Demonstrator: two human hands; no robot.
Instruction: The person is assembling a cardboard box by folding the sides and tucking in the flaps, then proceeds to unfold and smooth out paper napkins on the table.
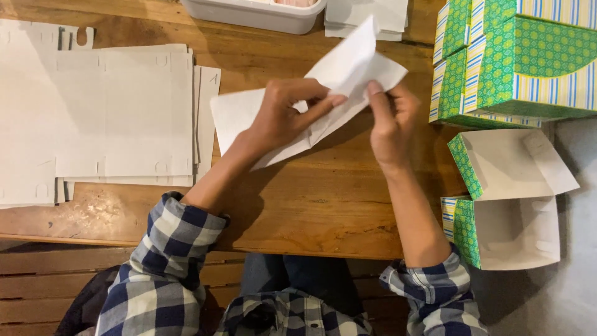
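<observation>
Above the wooden table (323, 205), the left hand (283, 118) and right hand (392, 121) met, fingers pinched on a white paper sheet (336, 74), wrists bent inward.

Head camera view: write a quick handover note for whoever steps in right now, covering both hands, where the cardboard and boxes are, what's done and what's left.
Left hand: pinching the white cardboard blank, held above the wooden table.
Right hand: pinching the same blank at its upper fold.
Blank: partly folded, not yet box-shaped.
Stack of flat blanks: on the table to the left.
Done: closed green patterned boxes stacked at the upper right; one open green box below them.
Left: the blank in hand and the flat stack are unfolded.
White tray sits at the table's far edge.
</observation>
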